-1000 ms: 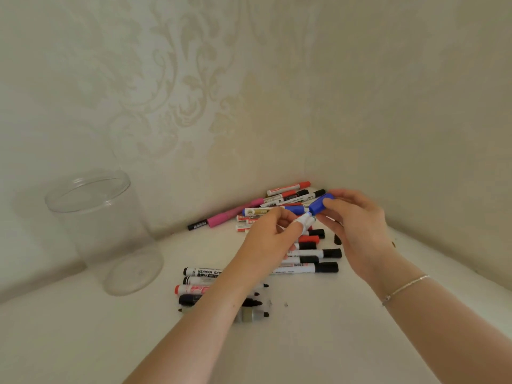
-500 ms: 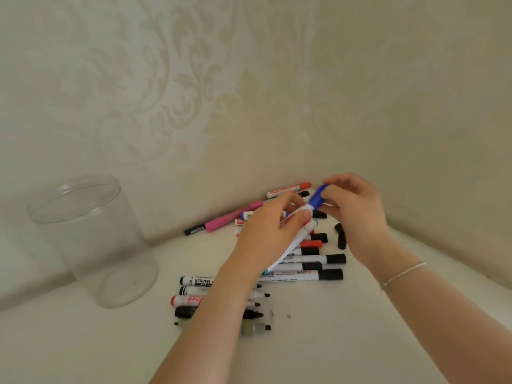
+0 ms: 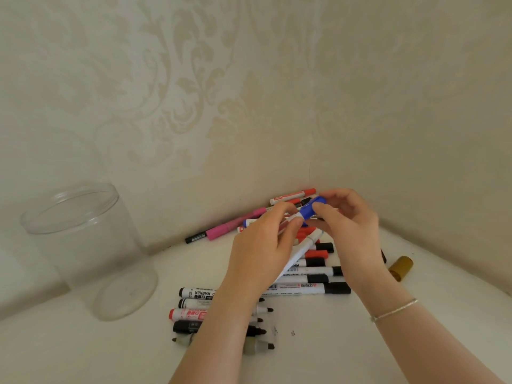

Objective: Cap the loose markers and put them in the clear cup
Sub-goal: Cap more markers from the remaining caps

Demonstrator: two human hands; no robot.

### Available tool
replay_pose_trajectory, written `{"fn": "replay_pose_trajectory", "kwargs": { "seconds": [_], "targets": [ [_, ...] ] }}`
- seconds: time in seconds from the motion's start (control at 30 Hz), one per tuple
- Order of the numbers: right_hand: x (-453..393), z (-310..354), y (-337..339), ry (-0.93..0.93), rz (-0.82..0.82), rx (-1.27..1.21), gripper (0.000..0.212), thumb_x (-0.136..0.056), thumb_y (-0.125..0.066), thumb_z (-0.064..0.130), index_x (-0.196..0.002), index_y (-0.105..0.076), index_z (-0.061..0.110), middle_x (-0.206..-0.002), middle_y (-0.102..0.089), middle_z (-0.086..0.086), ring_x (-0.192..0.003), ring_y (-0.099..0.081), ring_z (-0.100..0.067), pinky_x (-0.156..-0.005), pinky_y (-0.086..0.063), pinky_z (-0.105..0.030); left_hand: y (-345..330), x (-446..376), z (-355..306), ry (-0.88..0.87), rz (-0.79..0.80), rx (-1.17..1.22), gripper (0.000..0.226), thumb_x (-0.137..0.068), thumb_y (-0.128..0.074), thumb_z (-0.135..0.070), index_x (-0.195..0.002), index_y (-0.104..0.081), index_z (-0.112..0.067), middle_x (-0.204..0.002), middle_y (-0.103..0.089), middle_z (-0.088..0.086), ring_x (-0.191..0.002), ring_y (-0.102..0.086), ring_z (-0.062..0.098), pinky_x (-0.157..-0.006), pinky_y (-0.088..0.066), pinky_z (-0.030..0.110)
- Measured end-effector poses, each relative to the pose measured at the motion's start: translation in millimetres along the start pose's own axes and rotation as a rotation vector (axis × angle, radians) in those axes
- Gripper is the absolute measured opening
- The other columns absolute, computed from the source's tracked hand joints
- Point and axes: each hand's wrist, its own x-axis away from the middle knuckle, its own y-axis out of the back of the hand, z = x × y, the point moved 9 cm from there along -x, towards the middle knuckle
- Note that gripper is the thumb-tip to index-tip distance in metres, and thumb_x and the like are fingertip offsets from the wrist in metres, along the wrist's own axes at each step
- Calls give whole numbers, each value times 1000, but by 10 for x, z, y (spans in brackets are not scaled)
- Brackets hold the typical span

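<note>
My left hand (image 3: pixel 266 245) grips a white marker (image 3: pixel 300 252) by its upper barrel, fingers curled round it, while my right hand (image 3: pixel 352 225) pinches the blue cap (image 3: pixel 311 209) seated on its tip. Below my hands lies the pile of markers (image 3: pixel 304 284), some uncapped. The clear cup (image 3: pixel 83 245) stands well to the left of my grip; a gold cap (image 3: pixel 401 267) lies to the right.

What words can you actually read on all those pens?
"MARKER", upside down, on the top black-ended marker in the uncapped row.
"WH…", a cut-off fragment, on a white marker barrel right of the left hand.
Print on the other markers, the red-capped marker included, is too blurred to read.
</note>
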Motion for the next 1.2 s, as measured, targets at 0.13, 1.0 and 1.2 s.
{"fn": "replay_pose_trajectory", "kwargs": {
  "seconds": [0.13, 1.0, 1.2],
  "targets": [
    [36, -28, 5, -5, 58, -9, 15, -86, -60, -3, -97, -63, 7, -92, -69, -10, -75, -71, -16, -64, -57, -21, -30, 7, 6, -39, -5, -47, 30, -98, -43, -43, -120, -56, -30, -95, -63, -18, -80, -57, -2, -65, -44, 14],
    [30, -82, -145, 25, 234, 296, 46, -97, -49, 27, -52, -54, 17, -45, -36, -1, -37, -29, -7, -39, -28, -17, -4, 102, -240, -245, 2, -248, 52, -90, -31, -61, -102, -66, -25, -78, -66, -10, -64, -59, 7, -54, -50, 29],
    [24, -91, -162, 35, 241, 379, 43, -97, -47, 29, -62, -56, 6, -56, -39, -16, -48, -34, -17, -47, -32, -26, 26, 116, -313, -310, -79, -300, 47, -92, -35, -56, -100, -67, -23, -74, -67, -8, -59, -61, 10, -48, -50, 33]
  ]
}}
